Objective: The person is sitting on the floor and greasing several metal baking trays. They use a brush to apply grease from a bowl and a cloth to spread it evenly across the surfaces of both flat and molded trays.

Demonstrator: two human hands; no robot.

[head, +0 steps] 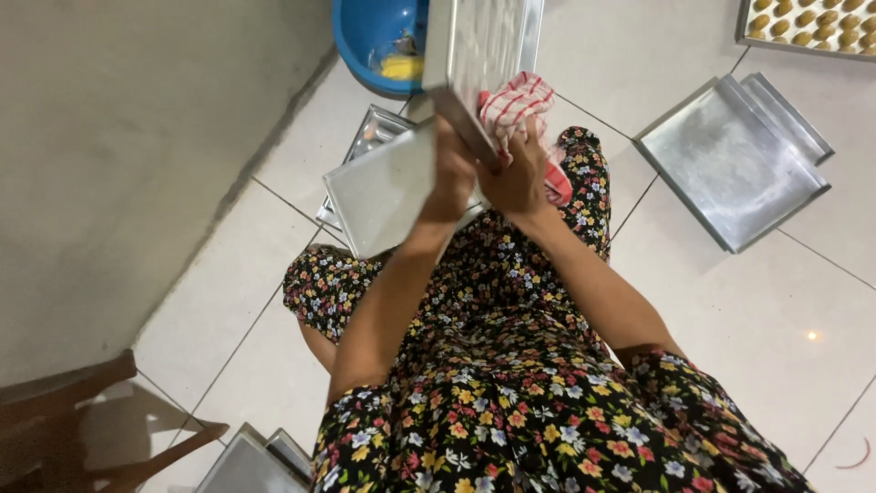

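A: Gripping the near edge of a flat rectangular metal baking tray [479, 46], the left hand [453, 173] has its fingers curled shut around the rim, and the tray stands tilted up on edge in front of the person.

B: And the right hand [518, 178]?

A: It is closed on a red-and-white checked cloth [516, 105], pressing it against the same tray just beside the left hand. The two hands sit close together, almost touching.

B: Where is all this happening?

A: Above the lap of a black dress with a colourful flower print [511, 383], over a white tiled floor [730, 310]. Under the raised tray, a small stack of pale metal trays [379, 187] lies on the floor by the knee.

B: What else lies around?

A: A round blue plastic basin [365, 41] with something yellow inside it stands beyond the stack, partly hidden by the held tray. On the person's right, two empty silver trays [730, 160] lie stacked, well apart from the hands. At the top right corner, another tray carries rows of small golden-brown pastries [812, 23]. Brown wooden chair legs [82, 411] show at the lower left, with more metal trays [251, 466] just beside them at the bottom edge.
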